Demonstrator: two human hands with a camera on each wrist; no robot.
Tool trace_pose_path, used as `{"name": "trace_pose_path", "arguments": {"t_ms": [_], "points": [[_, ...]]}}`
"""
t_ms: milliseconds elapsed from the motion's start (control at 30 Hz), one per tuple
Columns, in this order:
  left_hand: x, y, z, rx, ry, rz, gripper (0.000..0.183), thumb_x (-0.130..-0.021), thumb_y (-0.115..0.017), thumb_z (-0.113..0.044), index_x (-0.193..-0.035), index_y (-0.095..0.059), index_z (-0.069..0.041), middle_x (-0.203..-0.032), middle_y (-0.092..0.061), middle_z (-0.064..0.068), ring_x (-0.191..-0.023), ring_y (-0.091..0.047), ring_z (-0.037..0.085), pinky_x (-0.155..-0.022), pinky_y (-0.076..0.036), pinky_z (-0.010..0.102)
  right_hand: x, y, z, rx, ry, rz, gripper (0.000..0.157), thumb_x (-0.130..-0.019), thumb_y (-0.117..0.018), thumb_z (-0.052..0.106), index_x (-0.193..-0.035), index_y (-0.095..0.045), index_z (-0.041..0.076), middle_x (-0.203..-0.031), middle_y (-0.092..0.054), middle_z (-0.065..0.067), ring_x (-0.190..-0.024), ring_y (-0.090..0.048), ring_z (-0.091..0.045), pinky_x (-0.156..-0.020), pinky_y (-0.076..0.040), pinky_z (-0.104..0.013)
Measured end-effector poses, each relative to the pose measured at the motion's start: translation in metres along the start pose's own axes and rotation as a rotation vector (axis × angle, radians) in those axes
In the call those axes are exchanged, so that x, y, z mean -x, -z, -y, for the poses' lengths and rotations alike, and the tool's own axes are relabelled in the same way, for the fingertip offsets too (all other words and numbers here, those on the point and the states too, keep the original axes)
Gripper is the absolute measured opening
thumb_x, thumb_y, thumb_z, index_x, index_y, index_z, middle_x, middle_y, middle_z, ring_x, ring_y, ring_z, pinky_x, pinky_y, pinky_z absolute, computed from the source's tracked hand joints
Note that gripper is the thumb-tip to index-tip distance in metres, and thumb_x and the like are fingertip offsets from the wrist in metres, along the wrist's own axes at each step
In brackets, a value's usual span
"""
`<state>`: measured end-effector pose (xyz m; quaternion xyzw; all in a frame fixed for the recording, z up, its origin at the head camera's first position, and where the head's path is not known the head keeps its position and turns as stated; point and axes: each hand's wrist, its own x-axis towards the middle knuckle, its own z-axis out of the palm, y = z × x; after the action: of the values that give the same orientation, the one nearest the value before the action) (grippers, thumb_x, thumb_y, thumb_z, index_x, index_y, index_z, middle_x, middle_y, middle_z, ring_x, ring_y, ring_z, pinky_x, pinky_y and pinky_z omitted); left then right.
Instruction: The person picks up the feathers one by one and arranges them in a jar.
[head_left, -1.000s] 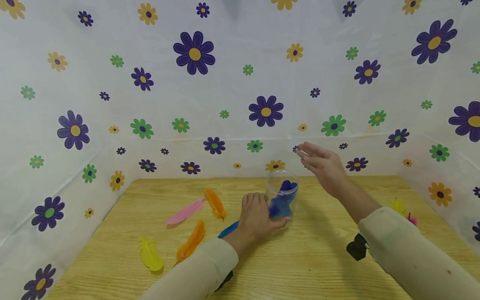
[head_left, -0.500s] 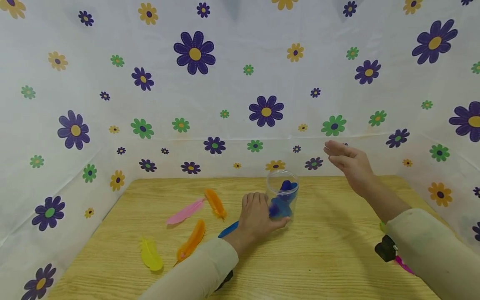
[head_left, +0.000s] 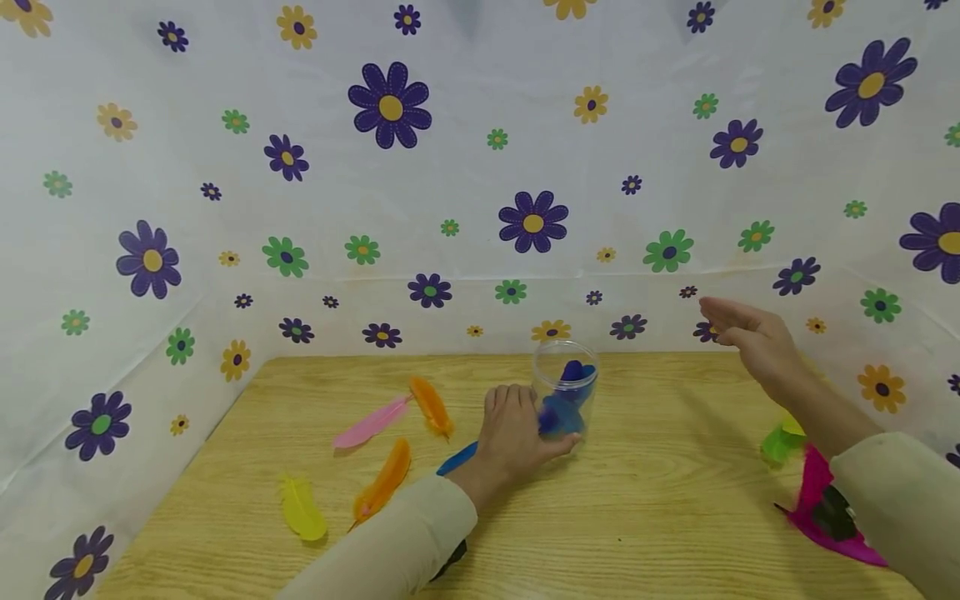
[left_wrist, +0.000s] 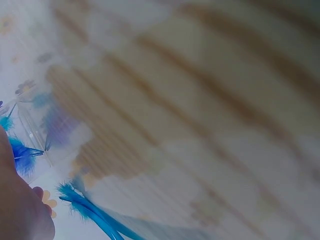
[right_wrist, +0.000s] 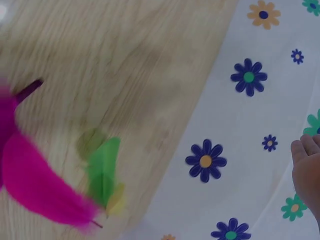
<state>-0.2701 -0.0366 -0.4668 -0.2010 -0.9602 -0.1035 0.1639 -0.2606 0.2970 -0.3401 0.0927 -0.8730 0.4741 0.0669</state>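
Note:
My left hand [head_left: 513, 429] holds the lower left side of a clear plastic jar [head_left: 564, 385], its thumb across the front. Inside the upright, lidless jar are blue and purple feathers [head_left: 564, 417]. Under the left wrist lies a blue feather [head_left: 457, 458], partly hidden; the left wrist view shows a blue feather [left_wrist: 95, 210] beside the hand. At the right, my right hand [head_left: 757, 346] is raised above the table with fingers extended, holding nothing. Magenta feathers [head_left: 810, 492] and a green feather [head_left: 780, 447] lie below its forearm, and a yellow one [right_wrist: 116, 200] overlaps the green.
On the wooden table [head_left: 645, 517], left of the jar, lie a pink feather [head_left: 371, 422], an orange feather [head_left: 431, 408], a second orange feather [head_left: 386, 479] and a yellow feather [head_left: 302, 508]. A flower-printed white cloth [head_left: 450, 167] encloses the back and sides.
My right hand has moved right, away from above the jar, and the magenta and green feathers on the right now show more. The left hand and the jar stay put.

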Motion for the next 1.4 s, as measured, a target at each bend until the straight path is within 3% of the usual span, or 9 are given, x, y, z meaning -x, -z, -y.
{"name": "trace_pose_path", "arguments": {"t_ms": [133, 267, 333, 433, 567, 667, 800, 1100, 1400], "points": [[0.0, 0.001, -0.001, -0.012, 0.001, 0.014, 0.084, -0.08, -0.049, -0.084, -0.114, -0.053, -0.006, -0.104, -0.055, 0.005, -0.098, -0.042, 0.022, -0.094, -0.031, 0.038, 0.005, 0.008, -0.007, 0.074, -0.032, 0.016, 0.052, -0.103, -0.032, 0.009, -0.155, -0.029, 0.002, -0.159, -0.03, -0.022, -0.144, -0.03, -0.047, -0.114, -0.037, -0.039], [-0.001, 0.001, 0.0, -0.016, 0.002, 0.012, 0.084, -0.081, -0.049, -0.084, -0.113, -0.053, -0.007, -0.104, -0.055, 0.004, -0.098, -0.042, 0.021, -0.095, -0.031, 0.038, 0.009, 0.016, -0.016, 0.166, -0.016, 0.011, 0.052, -0.103, -0.035, 0.007, -0.154, -0.031, 0.0, -0.156, -0.032, -0.027, -0.14, -0.031, -0.055, -0.106, -0.03, -0.069], [-0.001, 0.001, 0.0, -0.015, 0.001, 0.009, 0.083, -0.081, -0.049, -0.084, -0.113, -0.053, -0.007, -0.104, -0.055, 0.004, -0.098, -0.043, 0.021, -0.095, -0.032, 0.038, 0.012, 0.019, -0.022, 0.238, 0.001, 0.014, 0.051, -0.102, -0.036, 0.007, -0.153, -0.032, 0.0, -0.154, -0.033, -0.03, -0.132, -0.041, -0.056, -0.101, -0.039, -0.067], [-0.001, 0.001, 0.0, -0.022, 0.002, 0.012, 0.084, -0.081, -0.049, -0.084, -0.114, -0.054, -0.007, -0.105, -0.055, 0.005, -0.099, -0.043, 0.022, -0.095, -0.032, 0.038, 0.019, 0.025, -0.034, 0.358, 0.035, 0.025, 0.052, -0.1, -0.038, 0.006, -0.152, -0.036, 0.0, -0.147, -0.04, -0.037, -0.081, -0.066, -0.033, -0.07, -0.056, -0.044], [0.0, 0.002, -0.001, -0.032, 0.001, 0.017, 0.086, -0.081, -0.048, -0.084, -0.116, -0.054, -0.006, -0.108, -0.056, 0.005, -0.099, -0.043, 0.022, -0.095, -0.032, 0.038, 0.028, 0.032, -0.054, 0.509, 0.097, 0.054, 0.054, -0.094, -0.043, 0.003, -0.148, -0.04, -0.004, -0.138, -0.047, -0.04, -0.045, -0.038, -0.015, -0.048, -0.041, -0.032], [0.001, 0.002, -0.001, -0.033, 0.001, 0.015, 0.086, -0.081, -0.048, -0.084, -0.116, -0.054, -0.006, -0.108, -0.056, 0.005, -0.099, -0.043, 0.022, -0.094, -0.032, 0.037, 0.032, 0.038, -0.07, 0.6, 0.142, 0.102, 0.059, -0.089, -0.052, 0.001, -0.146, -0.039, -0.009, -0.142, -0.044, -0.039, -0.083, -0.065, -0.038, -0.077, -0.053, -0.051], [0.001, 0.001, -0.001, -0.037, 0.006, 0.015, 0.086, -0.08, -0.048, -0.085, -0.116, -0.054, -0.007, -0.107, -0.056, 0.005, -0.099, -0.043, 0.022, -0.094, -0.032, 0.037, 0.036, 0.045, -0.091, 0.624, 0.134, 0.212, 0.076, -0.08, -0.061, 0.0, -0.148, -0.03, -0.011, -0.151, -0.03, -0.039, -0.133, -0.031, -0.062, -0.101, -0.031, -0.073], [0.0, 0.001, 0.001, -0.037, 0.012, 0.03, 0.087, -0.081, -0.048, -0.084, -0.118, -0.053, -0.006, -0.11, -0.056, 0.006, -0.1, -0.043, 0.022, -0.094, -0.032, 0.038, 0.051, 0.048, -0.124, 0.702, 0.064, 0.301, 0.101, -0.073, -0.072, 0.013, -0.155, -0.015, -0.005, -0.157, -0.015, -0.037, -0.141, -0.009, -0.063, -0.105, -0.009, -0.08], [0.0, 0.003, -0.001, -0.029, 0.017, 0.033, 0.087, -0.08, -0.049, -0.084, -0.119, -0.054, -0.006, -0.109, -0.056, 0.006, -0.099, -0.043, 0.022, -0.094, -0.032, 0.038, 0.066, 0.047, -0.147, 0.806, 0.088, 0.316, 0.064, -0.101, -0.045, 0.013, -0.16, -0.02, 0.015, -0.161, -0.02, -0.026, -0.138, -0.021, -0.062, -0.103, -0.012, -0.08]]}}
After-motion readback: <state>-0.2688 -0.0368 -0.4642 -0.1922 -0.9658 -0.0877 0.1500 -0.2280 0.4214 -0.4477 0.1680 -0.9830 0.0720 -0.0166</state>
